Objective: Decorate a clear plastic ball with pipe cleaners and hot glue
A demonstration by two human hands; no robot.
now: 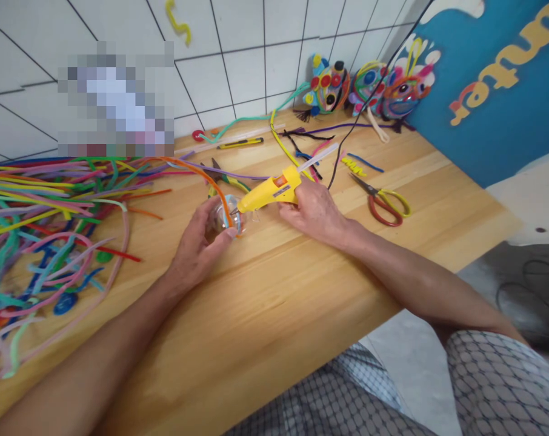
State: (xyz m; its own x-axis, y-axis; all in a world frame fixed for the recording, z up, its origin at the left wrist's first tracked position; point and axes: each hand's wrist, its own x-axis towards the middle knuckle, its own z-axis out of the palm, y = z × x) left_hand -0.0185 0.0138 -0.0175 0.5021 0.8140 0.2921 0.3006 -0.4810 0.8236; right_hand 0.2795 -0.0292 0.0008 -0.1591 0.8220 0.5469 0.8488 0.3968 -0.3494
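Glue gun, gripped in the right hand, points leftward, nozzle just right of the orange pipe cleaner on the clear ball the left hand grips.

Metal scissors with red and yellow handles lie right of the right hand; beyond it, a slim yellow utility knife; farther right, a blue lettered panel.

Pale grey sleeve with dark diamond lattice, apparently elbow-length; bare forearms.
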